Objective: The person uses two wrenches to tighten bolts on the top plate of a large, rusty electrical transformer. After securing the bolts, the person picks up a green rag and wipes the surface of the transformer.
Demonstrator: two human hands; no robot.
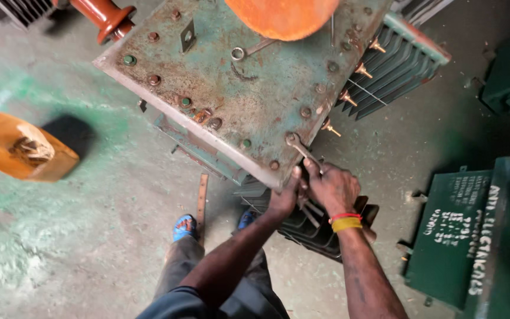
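A rusty green metal cover plate tops a finned box standing on the floor, with rusted bolts along its rim. My right hand is shut on a metal wrench whose ring end sits on a bolt near the plate's near corner. My left hand reaches under the plate's edge at that same corner, fingers closed around something hidden beneath, possibly a second tool. A red and a yellow band circle my right wrist.
Another wrench lies on the plate near an orange dome. Brass terminals stick out on the right side. An orange container sits left on the floor, a green painted box right. My blue sandals stand below.
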